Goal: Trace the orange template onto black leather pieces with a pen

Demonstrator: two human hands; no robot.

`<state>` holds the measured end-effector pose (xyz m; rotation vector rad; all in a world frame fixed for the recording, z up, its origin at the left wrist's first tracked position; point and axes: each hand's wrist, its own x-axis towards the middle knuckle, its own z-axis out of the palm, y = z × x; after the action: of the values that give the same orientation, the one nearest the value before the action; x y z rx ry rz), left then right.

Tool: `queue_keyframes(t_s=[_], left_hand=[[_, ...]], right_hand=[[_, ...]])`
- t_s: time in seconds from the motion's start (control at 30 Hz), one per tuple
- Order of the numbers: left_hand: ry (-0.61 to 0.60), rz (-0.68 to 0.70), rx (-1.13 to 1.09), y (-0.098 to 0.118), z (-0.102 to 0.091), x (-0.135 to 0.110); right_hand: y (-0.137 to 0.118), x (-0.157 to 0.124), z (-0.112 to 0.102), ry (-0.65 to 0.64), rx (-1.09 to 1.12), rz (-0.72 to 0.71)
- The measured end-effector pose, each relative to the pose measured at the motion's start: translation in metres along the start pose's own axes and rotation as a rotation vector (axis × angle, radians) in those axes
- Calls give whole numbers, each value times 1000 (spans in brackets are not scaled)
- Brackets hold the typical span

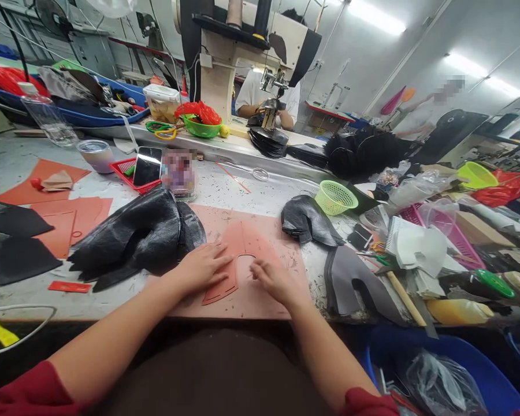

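Note:
An arched, translucent orange template (223, 282) with dark lines along its edges lies on a pinkish board (294, 254) in front of me. My left hand (201, 267) rests flat on the template's left leg, fingers spread. Over the right side of the cutout is my right hand (274, 281), its fingers bent and drawn together at the curved edge. Whatever those fingertips pinch, if anything, is too small to make out. Touching distance from my left hand is a stack of shiny black leather pieces (143, 231). A smaller black stack (307, 218) lies farther right.
Grey arched pieces (359, 289) lie right of the board. Beyond are a green basket (337, 197) and a sewing machine (219, 75), with a person (247, 95) behind it. Orange sheets (60, 214) and black pieces (21, 254) cover the left; clutter and a blue bin (450, 341) stand right.

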<state>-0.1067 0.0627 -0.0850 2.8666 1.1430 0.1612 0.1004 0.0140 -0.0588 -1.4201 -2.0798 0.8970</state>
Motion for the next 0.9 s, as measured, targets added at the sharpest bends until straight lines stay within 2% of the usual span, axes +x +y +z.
queue_keyframes(t_s=[0.13, 0.23, 0.33, 0.5, 0.63, 0.7, 0.8, 0.9], left_hand=[[-52, -4, 15, 5, -16, 9], [-98, -6, 36, 8, -27, 18], [-154, -1, 63, 11, -34, 26], [-193, -5, 111, 15, -38, 30], [-211, -23, 108, 17, -38, 28], [-231, -33, 102, 17, -40, 29], [-268, -59, 128, 20, -46, 36], [-267, -80, 140, 26, -46, 52]], right_hand=[[36, -27, -25, 175, 107, 77], [41, -45, -24, 236, 79, 15], [26, -43, -9, 172, 103, -18], [-8, -13, 18, 10, 63, -37], [-11, -4, 14, -62, 19, -55], [1, -12, 2, -13, 1, 6], [28, -35, -19, 174, -48, 120], [52, -61, -24, 328, -197, 84]])
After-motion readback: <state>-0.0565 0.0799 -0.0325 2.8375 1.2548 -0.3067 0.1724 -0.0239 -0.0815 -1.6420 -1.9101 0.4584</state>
